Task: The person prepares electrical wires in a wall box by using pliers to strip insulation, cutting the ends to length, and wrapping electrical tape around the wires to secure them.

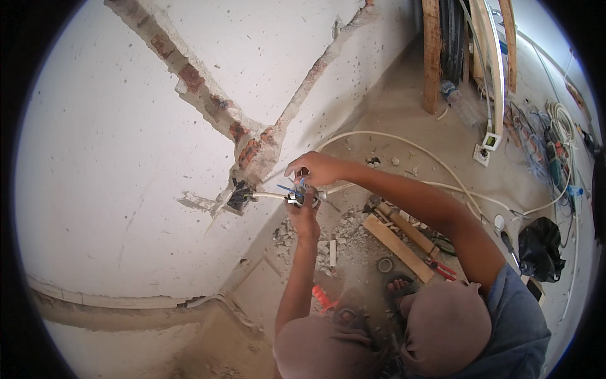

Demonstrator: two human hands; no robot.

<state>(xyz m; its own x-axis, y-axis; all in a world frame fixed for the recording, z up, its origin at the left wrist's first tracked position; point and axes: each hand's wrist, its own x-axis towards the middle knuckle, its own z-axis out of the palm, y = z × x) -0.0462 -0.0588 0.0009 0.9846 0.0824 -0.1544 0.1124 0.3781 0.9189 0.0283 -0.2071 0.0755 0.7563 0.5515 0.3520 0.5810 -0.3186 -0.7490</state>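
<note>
My left hand is closed round a small electrical socket insert, away from the wall. Above it, the bent fingers of my right hand come together at the blue wires standing out of the insert. Exactly what those fingertips grip is hidden. A white cable runs from the black wall box to the insert. Another white cable reaches it from the right.
Chased grooves with bare brick meet above the wall box. Rubble, a wooden board, red-handled pliers and a tape roll lie on the floor. Farther right are a black plastic bag, coiled cable and a plastic bottle.
</note>
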